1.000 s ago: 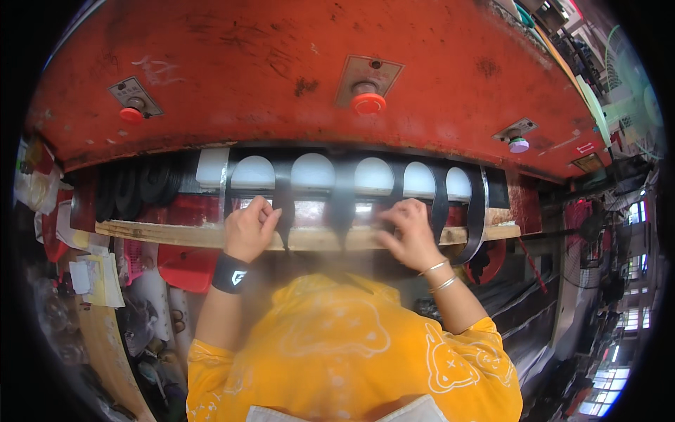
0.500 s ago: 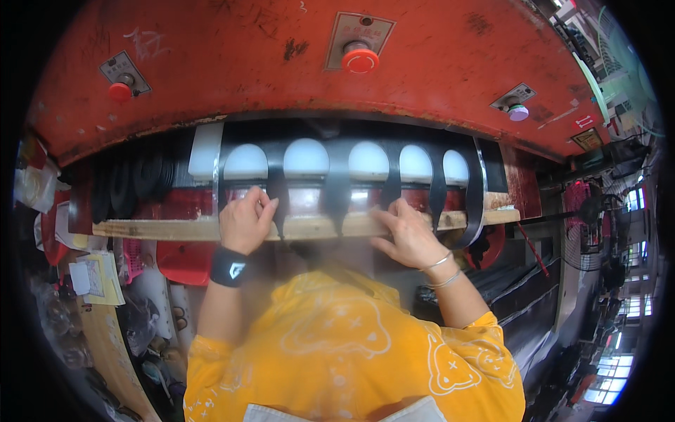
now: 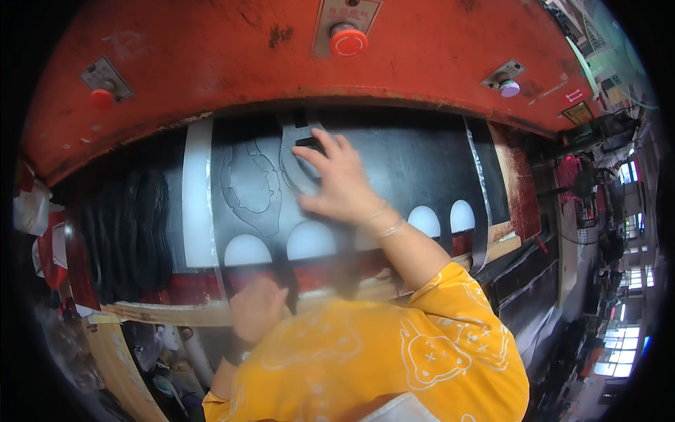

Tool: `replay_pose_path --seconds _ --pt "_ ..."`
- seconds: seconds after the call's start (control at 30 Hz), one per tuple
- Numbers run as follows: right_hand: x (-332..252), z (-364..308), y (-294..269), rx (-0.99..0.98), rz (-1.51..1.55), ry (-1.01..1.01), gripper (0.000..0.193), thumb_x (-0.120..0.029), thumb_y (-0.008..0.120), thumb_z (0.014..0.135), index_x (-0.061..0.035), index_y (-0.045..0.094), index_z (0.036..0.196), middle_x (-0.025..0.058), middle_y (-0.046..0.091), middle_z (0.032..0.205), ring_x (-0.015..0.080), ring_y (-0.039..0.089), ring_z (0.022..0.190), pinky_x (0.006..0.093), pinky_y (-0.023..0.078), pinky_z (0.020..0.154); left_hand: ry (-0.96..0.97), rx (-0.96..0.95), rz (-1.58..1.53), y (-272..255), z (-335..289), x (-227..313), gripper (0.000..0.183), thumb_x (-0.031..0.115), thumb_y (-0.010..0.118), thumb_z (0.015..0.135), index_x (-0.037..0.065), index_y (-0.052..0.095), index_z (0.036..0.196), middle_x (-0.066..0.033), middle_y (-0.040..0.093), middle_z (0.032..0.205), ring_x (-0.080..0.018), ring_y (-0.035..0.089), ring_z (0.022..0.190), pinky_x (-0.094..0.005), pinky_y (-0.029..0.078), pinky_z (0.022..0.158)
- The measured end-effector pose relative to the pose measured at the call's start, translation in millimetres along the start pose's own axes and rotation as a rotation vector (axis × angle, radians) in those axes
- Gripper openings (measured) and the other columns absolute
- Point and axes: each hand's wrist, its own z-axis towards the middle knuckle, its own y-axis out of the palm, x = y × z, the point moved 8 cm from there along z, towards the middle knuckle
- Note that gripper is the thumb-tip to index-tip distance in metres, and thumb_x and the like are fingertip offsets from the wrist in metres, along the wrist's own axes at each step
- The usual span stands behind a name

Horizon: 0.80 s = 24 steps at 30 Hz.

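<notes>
My right hand (image 3: 339, 179) reaches over a black sheet (image 3: 394, 165), its fingers and thumb apart. Under its fingertips lies a grey curved frame (image 3: 290, 158) with dark crosspieces, which looks like a cutting die; whether the fingers touch it is unclear. Left of it, an elongated ring-shaped outline (image 3: 251, 184) marks the sheet. Rounded gaps along the sheet's near side show a white board (image 3: 311, 240) beneath, and black strips hang between the gaps. My left hand (image 3: 256, 309) is at the table's front edge near a strip, its fingers smeared by motion.
A red machine body (image 3: 232, 63) overhangs the far side, carrying a red push button (image 3: 349, 41). Stacked black ring-shaped pieces (image 3: 130, 232) lie at left, near a white strip (image 3: 198, 197). The wooden front edge (image 3: 165, 313) borders the work surface. A fan (image 3: 576, 186) stands at right.
The black sheet has come out toward me, exposing the outline and grey frame. My right hand has moved from the front edge to over the frame. My left hand has moved nearer my body.
</notes>
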Motion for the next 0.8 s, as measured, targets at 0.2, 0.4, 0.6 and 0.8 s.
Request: replay_pose_path --seconds 0.2,0.4,0.6,0.8 --pt "37 -53 -52 -0.026 0.189 0.138 0.062 -0.023 0.073 0.059 -0.0129 0.063 0.12 0.0179 0.047 0.137 0.0373 0.041 0.127 0.0438 0.033 0.108 0.025 -0.108 -0.027 12 -27 0 0.019 0.023 0.07 0.078 0.01 0.057 0.077 -0.0087 0.059 0.07 -0.0299 0.06 0.065 -0.0396 0.047 0.057" --pt "45 -69 -51 0.049 -0.139 0.168 0.058 -0.023 0.074 0.062 -0.0168 0.063 0.118 0.0161 0.043 0.137 0.0446 0.037 0.123 0.0497 0.036 0.101 0.069 -0.087 -0.002 11 -27 6 0.019 0.025 0.068 0.08 0.011 0.056 0.077 -0.0086 0.06 0.068 -0.0305 0.06 0.063 -0.0401 0.047 0.056" --pt "62 -58 -48 0.087 -0.145 0.069 0.055 -0.026 0.075 0.065 -0.0143 0.062 0.118 0.0157 0.045 0.136 0.042 0.038 0.124 0.0486 0.036 0.101 0.187 0.014 0.0 -1 -1 16 0.021 0.016 0.07 0.079 0.005 0.054 0.07 -0.0084 0.056 0.059 -0.0239 0.057 0.051 -0.0323 0.044 0.048" --pt "158 -54 -195 1.064 -0.041 0.313 0.064 -0.027 0.06 0.089 0.0007 0.033 0.14 0.0199 0.028 0.147 0.0342 0.022 0.139 0.0437 0.019 0.113 0.272 0.103 0.071 -15 48 20 0.023 0.011 0.071 0.078 0.002 0.054 0.067 -0.0091 0.056 0.055 -0.0192 0.058 0.047 -0.0279 0.044 0.046"
